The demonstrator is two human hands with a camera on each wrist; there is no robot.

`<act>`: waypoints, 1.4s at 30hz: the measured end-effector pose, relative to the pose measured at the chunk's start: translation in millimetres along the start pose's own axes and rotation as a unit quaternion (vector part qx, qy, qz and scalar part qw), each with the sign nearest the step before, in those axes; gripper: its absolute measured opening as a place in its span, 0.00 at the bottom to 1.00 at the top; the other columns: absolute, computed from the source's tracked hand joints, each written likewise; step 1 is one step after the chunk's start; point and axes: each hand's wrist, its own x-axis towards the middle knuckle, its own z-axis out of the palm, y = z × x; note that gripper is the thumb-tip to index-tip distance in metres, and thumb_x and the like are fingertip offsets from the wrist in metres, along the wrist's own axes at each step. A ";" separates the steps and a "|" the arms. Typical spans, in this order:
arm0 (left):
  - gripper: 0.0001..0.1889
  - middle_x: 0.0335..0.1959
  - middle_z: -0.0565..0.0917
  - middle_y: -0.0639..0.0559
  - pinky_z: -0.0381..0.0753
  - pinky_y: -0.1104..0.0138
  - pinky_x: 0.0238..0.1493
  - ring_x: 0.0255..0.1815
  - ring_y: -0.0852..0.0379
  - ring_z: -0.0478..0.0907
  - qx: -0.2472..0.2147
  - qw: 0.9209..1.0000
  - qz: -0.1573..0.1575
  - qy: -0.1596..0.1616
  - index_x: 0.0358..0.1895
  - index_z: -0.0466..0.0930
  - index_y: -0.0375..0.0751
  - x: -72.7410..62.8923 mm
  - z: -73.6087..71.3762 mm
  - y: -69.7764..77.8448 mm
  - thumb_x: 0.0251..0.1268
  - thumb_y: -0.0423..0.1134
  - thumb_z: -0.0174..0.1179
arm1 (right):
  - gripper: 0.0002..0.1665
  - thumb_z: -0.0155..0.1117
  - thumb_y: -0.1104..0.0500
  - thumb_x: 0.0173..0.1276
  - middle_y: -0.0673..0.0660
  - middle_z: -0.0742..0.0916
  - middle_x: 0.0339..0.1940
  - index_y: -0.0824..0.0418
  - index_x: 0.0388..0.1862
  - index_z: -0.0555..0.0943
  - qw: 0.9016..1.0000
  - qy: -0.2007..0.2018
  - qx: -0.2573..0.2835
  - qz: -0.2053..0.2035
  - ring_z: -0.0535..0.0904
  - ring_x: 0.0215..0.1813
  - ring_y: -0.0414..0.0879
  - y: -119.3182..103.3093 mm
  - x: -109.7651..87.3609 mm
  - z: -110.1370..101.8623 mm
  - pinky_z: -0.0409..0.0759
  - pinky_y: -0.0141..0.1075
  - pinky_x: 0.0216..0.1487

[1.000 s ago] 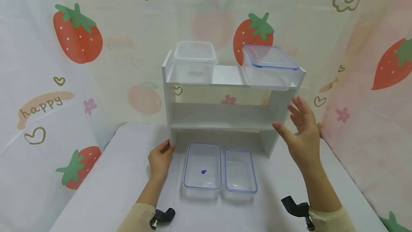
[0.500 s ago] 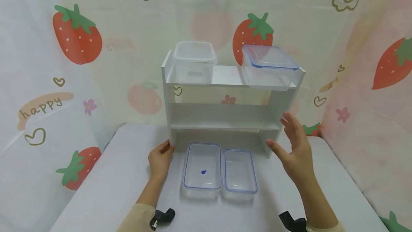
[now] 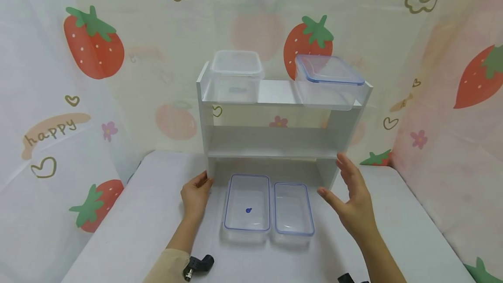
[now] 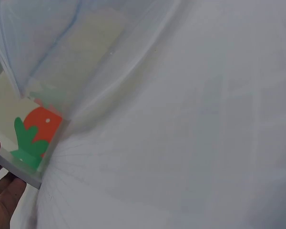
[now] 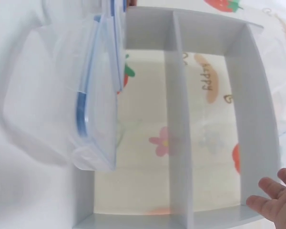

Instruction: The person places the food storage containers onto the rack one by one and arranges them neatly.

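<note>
My left hand [image 3: 196, 193] pinches the lower left side panel of a white two-tier shelf [image 3: 271, 142]; the left wrist view shows thumb and fingers on either side of the panel's edge [image 4: 20, 172]. My right hand [image 3: 354, 206] is in the air, fingers spread and holding nothing, near the shelf's right side. Just left of it on the table is a small clear food container [image 3: 293, 208] with a blue-rimmed lid. A larger blue-rimmed food container [image 3: 247, 200] stands beside that one, in front of the shelf.
On the shelf's top board sit a clear lidded container [image 3: 237, 80] at left and a blue-rimmed container [image 3: 330, 86] at right, its front overhanging the board. A white cloth covers the table [image 3: 129, 230]. Strawberry-printed curtains [image 3: 157, 56] hang behind and at both sides.
My right hand has come down and slightly left, from beside the top board to below the middle board's level. The left hand, shelf and containers have stayed put.
</note>
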 end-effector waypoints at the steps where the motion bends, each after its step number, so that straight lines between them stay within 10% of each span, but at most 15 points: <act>1: 0.20 0.55 0.87 0.36 0.85 0.78 0.46 0.56 0.42 0.85 0.002 1.000 0.001 0.000 0.58 0.84 0.33 0.1 -0.1 -0.6 0.66 0.36 0.70 | 0.58 0.80 0.72 0.55 0.52 0.70 0.79 0.55 0.81 0.61 1.000 -0.003 0.002 0.002 0.65 0.79 0.43 1.2 -2.3 1.3 0.61 0.24 0.77; 15: 0.21 0.55 0.87 0.37 0.83 0.82 0.43 0.56 0.44 0.86 0.001 1.000 -0.011 0.000 0.59 0.84 0.34 -2.2 -2.7 1.5 0.65 0.38 0.71 | 0.59 0.81 0.66 0.56 0.51 0.68 0.80 0.50 0.82 0.60 0.998 -0.036 0.004 0.044 0.62 0.79 0.37 15.9 -30.5 15.4 0.58 0.20 0.77; 33: 0.20 0.56 0.86 0.36 0.85 0.78 0.44 0.56 0.43 0.86 0.003 1.000 -0.009 -0.001 0.59 0.83 0.33 -0.4 -2.2 1.1 0.66 0.36 0.70 | 0.59 0.79 0.60 0.61 0.58 0.65 0.82 0.48 0.84 0.56 0.994 -0.078 -0.010 0.077 0.61 0.79 0.57 31.9 -53.6 23.7 0.55 0.14 0.74; 42: 0.20 0.56 0.86 0.35 0.85 0.79 0.46 0.57 0.42 0.85 -0.001 1.000 -0.010 0.000 0.59 0.83 0.32 -2.5 -2.0 2.3 0.66 0.35 0.70 | 0.61 0.82 0.61 0.56 0.56 0.64 0.83 0.48 0.83 0.57 0.994 -0.089 -0.013 0.060 0.56 0.79 0.28 47.1 -63.4 30.2 0.54 0.14 0.74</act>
